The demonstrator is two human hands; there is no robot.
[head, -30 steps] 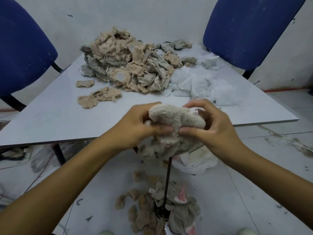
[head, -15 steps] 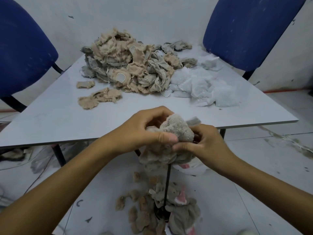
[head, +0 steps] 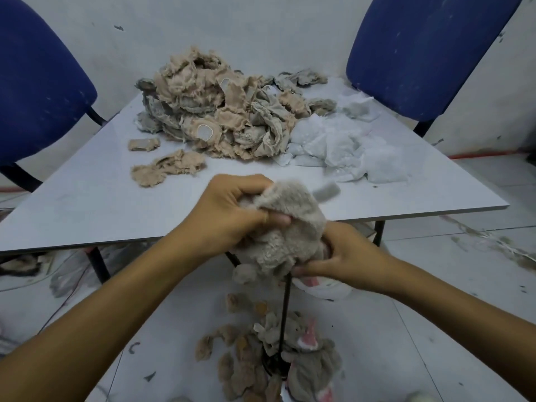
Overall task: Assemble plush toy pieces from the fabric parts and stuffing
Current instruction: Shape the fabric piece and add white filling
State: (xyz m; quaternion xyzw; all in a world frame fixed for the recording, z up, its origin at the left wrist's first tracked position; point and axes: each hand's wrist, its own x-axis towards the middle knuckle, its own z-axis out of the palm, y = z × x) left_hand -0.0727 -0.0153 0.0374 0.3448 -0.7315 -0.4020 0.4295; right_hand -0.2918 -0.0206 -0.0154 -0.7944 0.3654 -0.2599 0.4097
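Note:
A grey-beige plush toy piece [head: 285, 227] hangs in front of the table's near edge, held between both hands. My left hand [head: 232, 216] grips its upper left part, fingers curled into the fabric. Lower down, my right hand [head: 345, 256] grips its bottom right side, fingertips tucked under the fabric. A big heap of beige and grey fabric parts [head: 220, 117] lies at the back of the white table [head: 87, 204]. White stuffing [head: 348, 146] is piled to the right of the heap.
Two loose beige scraps [head: 168, 169] lie on the table's left. More plush pieces [head: 272, 358] lie on the floor around a thin black rod [head: 284, 314]. Blue chairs stand at the back left [head: 37, 82] and back right [head: 420, 47].
Both hands have lowered the plush piece from table height to below the edge. My right hand slid from the top of the piece down to its underside.

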